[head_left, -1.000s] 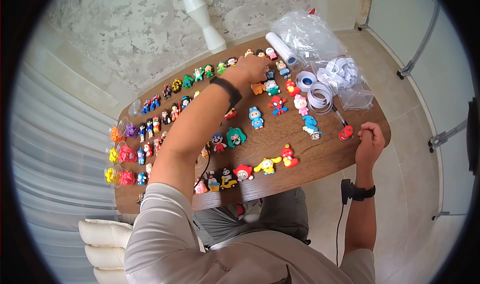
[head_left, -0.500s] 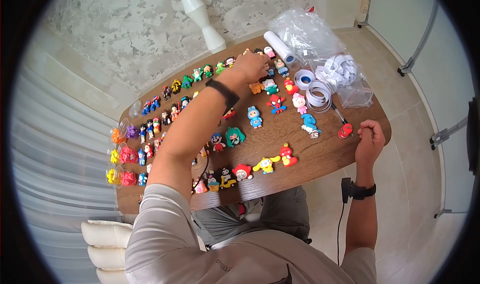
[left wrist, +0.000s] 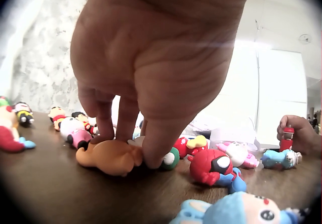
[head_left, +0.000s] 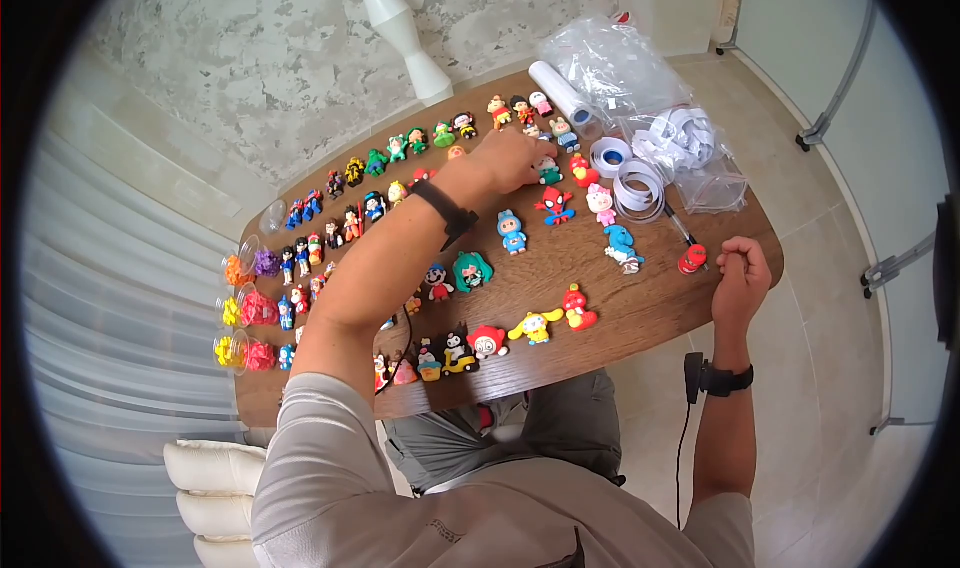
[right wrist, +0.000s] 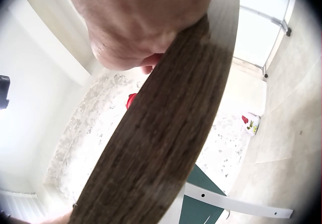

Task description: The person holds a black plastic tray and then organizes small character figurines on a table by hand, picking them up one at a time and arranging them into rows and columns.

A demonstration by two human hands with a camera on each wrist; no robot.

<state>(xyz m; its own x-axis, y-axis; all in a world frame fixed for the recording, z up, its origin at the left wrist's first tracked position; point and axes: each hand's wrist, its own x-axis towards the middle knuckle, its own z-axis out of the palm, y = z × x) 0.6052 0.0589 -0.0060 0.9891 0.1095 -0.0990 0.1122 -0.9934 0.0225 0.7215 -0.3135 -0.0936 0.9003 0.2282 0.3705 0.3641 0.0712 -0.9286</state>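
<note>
My left hand reaches down over the far right of the table, thumb and fingers around a white-and-green figurine that they partly hide. In the left wrist view an orange figurine lies right beside the thumb, and a Spider-Man figurine is nearer the camera. My right hand rests at the table's right edge with fingers loosely curled, holding nothing. Close by it stands a small red object, with a black pen beside it.
Rows of figurines cover the wooden table. Tape rolls, a white roll and clear plastic bags lie at the far right. Cups of coloured pieces stand at the left end.
The left hand has shifted right and a little nearer, from over the back figurines to the white-and-green one. Figurines it covered at the back are visible again. The right hand stays put.
</note>
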